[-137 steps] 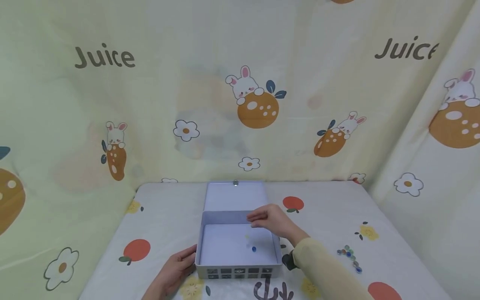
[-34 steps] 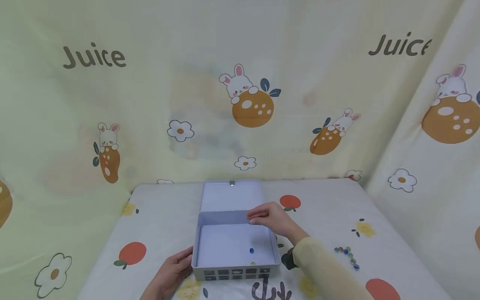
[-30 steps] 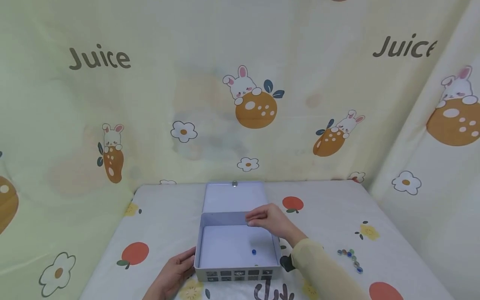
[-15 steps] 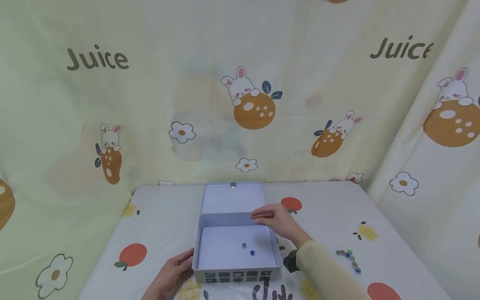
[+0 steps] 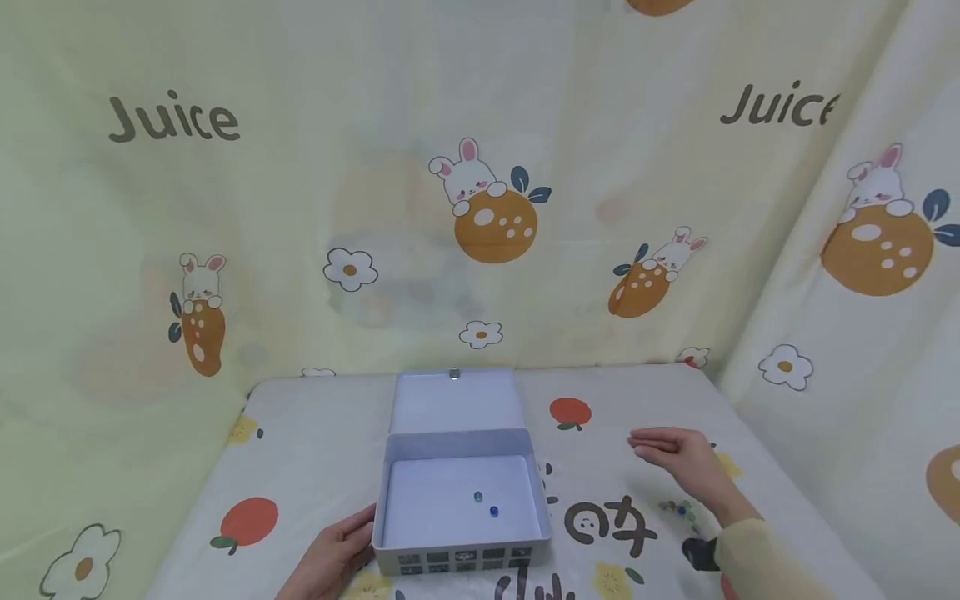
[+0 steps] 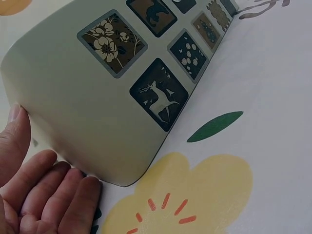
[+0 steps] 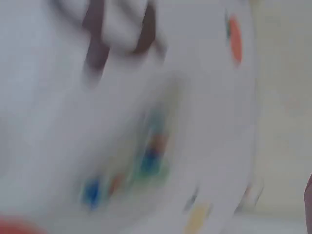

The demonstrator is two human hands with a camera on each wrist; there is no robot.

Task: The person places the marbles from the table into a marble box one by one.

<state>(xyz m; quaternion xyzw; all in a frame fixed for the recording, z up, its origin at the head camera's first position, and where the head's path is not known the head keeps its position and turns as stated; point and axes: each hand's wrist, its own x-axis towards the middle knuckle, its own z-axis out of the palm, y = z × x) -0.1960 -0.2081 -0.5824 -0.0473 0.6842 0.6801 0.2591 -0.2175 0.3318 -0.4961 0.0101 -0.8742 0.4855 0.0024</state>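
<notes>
An open metal box (image 5: pixel 393 560) stands on the table, its pale inside facing up and its lid (image 5: pixel 456 404) folded back. Inside lie a greenish marble (image 5: pixel 478 497) and a blue marble (image 5: pixel 493 512). Against the box's left wall rests my left hand (image 5: pixel 333 552); the left wrist view shows the thumb at the wall and loosely bent fingers (image 6: pixel 87 195) low beside the corner. My right hand (image 5: pixel 686 462) is in the air right of the box, fingers together and extended, nothing visible in it. Below it on the cloth is a loose cluster of marbles (image 5: pixel 682 509), blurred in the right wrist view.
A printed cloth (image 5: pixel 315 467) with fruit, flowers and dark lettering covers the table. Behind it hangs a patterned curtain (image 5: pixel 405 192), with another curtain fold at the right. A black device (image 5: pixel 699 553) sits at the right wrist.
A greenish marble has come to lie near the blue one in the box. My right hand has moved right, from over the box to above the marble cluster. The left hand stays at the box.
</notes>
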